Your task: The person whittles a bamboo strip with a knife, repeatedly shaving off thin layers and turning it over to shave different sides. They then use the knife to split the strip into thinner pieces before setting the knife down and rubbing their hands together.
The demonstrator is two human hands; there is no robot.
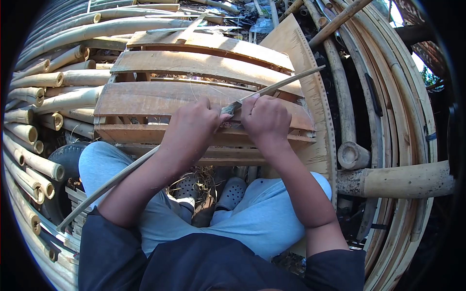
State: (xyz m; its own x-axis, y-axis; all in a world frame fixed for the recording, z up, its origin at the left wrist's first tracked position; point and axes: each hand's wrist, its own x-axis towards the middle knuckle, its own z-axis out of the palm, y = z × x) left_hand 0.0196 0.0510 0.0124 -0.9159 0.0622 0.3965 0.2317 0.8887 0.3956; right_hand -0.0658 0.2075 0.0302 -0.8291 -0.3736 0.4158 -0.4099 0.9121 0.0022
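Observation:
My left hand (191, 123) is closed in a fist around a long, thin bamboo strip. The strip (109, 186) runs from the lower left, under my left forearm, through both hands to the upper right. Between my fists shows a short grey knife blade (232, 107), close to my left thumb. My right hand (267, 119) is closed at the other side of the blade, with its thumb by the strip. The knife's handle is hidden, seemingly inside my right fist. Both hands are above the near part of a slatted wooden bench (145, 99).
Bamboo poles (48, 104) are stacked along the left. A flat wooden board (318, 116) leans at the bench's right end. Long split bamboo lengths (403, 97) curve along the right, near a thick bamboo post (403, 179). My clogs (232, 193) are below the bench.

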